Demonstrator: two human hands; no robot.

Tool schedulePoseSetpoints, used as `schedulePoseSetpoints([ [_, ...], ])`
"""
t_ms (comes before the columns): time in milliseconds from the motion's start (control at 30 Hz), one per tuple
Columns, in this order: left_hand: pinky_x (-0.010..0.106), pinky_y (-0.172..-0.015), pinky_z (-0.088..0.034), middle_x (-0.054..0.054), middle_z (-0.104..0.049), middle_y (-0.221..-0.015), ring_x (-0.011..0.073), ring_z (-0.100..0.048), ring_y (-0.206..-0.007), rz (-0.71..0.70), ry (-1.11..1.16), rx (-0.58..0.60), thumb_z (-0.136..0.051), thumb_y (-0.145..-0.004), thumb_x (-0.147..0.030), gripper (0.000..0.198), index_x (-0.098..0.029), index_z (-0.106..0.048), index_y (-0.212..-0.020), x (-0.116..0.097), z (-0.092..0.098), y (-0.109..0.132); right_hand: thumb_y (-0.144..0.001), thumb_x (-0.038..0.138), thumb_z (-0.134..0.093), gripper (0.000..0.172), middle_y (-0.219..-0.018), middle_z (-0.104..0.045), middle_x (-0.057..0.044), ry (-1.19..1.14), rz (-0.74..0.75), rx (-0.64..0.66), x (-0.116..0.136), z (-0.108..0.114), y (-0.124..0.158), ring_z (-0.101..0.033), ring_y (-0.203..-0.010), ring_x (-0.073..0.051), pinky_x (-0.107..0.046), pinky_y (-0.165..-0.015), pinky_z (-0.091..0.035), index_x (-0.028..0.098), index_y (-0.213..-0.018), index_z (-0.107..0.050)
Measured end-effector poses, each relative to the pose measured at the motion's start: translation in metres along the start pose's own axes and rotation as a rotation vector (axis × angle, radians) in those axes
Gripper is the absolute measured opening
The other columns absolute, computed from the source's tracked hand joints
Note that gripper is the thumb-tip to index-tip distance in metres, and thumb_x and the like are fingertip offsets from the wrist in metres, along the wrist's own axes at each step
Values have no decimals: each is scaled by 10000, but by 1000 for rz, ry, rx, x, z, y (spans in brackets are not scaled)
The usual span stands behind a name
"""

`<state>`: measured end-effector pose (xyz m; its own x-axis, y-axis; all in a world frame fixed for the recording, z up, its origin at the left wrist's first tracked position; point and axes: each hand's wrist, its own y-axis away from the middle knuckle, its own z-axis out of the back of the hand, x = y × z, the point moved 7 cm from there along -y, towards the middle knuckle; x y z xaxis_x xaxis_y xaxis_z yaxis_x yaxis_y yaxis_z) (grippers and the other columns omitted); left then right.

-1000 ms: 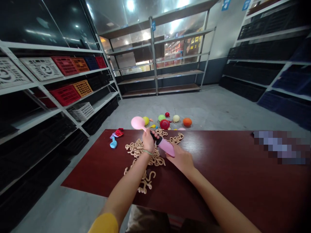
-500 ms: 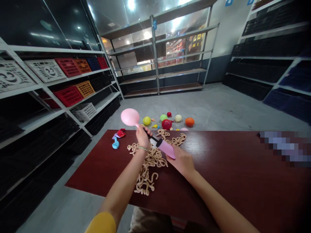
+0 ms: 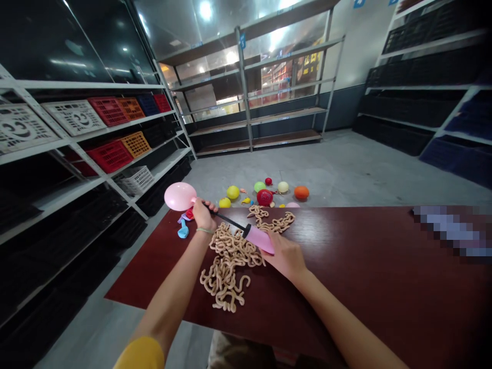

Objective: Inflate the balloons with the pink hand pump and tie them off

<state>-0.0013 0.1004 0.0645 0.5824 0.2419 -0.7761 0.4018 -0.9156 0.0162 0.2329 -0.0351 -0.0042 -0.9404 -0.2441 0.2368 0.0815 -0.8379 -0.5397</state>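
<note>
"Both hands full?"
"Yes: the left hand [image 3: 203,216] is closed on the neck of the pink balloon [image 3: 180,197], at the black tip of the pump [image 3: 258,240]; the right hand [image 3: 285,255] is wrapped around the pump's pink barrel, above the table [image 3: 346,287]."

right hand [image 3: 286,256]: room to pass at 3 o'clock over the dark red table [image 3: 357,292], up to a blurred lump [image 3: 449,230] | in the way at 9 o'clock: tan twisty strands [image 3: 230,261]
</note>
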Motion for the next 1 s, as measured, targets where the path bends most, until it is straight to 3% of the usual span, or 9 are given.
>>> schedulePoseSetpoints([
  [133,198,-404,-287,-71,-386,-549,65,-376,-398,106,0,141,-500,-903,-298,200,-215,-387,-760,61,-27,53,-818,342,-630,390,-964,-732,-54,1,-70,-51,-7,2,3,-682,-774,-197,-277,-656,-415,192,-1176,-592],
  [233,213,-414,-323,-67,-410,-549,74,-388,-402,165,9,144,-536,-878,-304,212,-215,-392,-750,86,-27,69,-811,350,-648,350,-921,-732,-39,23,-36,-54,-12,6,3,-678,-765,-188,-270,-646,-396,200,-1126,-616],
  [300,220,-416,-330,-63,-412,-548,78,-393,-406,171,-2,125,-535,-859,-260,188,-212,-396,-741,76,-18,55,-828,352,-638,327,-903,-728,-35,36,22,-34,-11,7,2,-675,-779,-185,-268,-650,-386,199,-1116,-621],
  [433,205,-418,-323,-68,-393,-554,68,-385,-411,106,-47,49,-508,-840,-207,168,-208,-385,-726,22,0,2,-837,342,-633,334,-912,-729,-37,31,76,-53,-6,8,-2,-671,-787,-182,-270,-666,-380,198,-1139,-620],
  [533,196,-407,-299,-73,-381,-561,59,-365,-406,22,-42,16,-492,-834,-182,157,-208,-374,-735,0,-2,-14,-825,340,-641,337,-905,-731,-34,3,41,-79,-4,6,-3,-667,-758,-174,-270,-653,-381,203,-1134,-628],
  [600,194,-400,-285,-73,-379,-560,57,-360,-403,11,-24,31,-486,-841,-177,153,-208,-373,-742,12,-11,-1,-815,330,-645,345,-913,-733,-31,-14,-12,-92,-6,4,-1,-669,-756,-171,-269,-649,-385,206,-1137,-625],
  [800,212,-416,-333,-62,-414,-556,77,-397,-407,160,-8,143,-512,-872,-271,177,-212,-393,-754,91,-33,62,-810,354,-654,380,-943,-732,-32,23,-68,-89,-19,4,4,-677,-758,-185,-278,-654,-396,202,-1156,-614],
  [900,218,-421,-342,-63,-410,-552,80,-398,-406,180,-10,84,-516,-855,-246,164,-212,-396,-749,84,-20,49,-833,355,-638,361,-930,-732,-37,38,4,-47,-17,5,1,-677,-770,-187,-276,-659,-394,201,-1158,-613],
  [1000,207,-423,-336,-65,-406,-562,74,-401,-411,149,-20,27,-504,-850,-219,139,-208,-406,-752,49,-4,12,-853,352,-620,364,-930,-730,-41,31,33,-29,-13,7,-2,-677,-788,-188,-275,-668,-395,201,-1184,-604],
])
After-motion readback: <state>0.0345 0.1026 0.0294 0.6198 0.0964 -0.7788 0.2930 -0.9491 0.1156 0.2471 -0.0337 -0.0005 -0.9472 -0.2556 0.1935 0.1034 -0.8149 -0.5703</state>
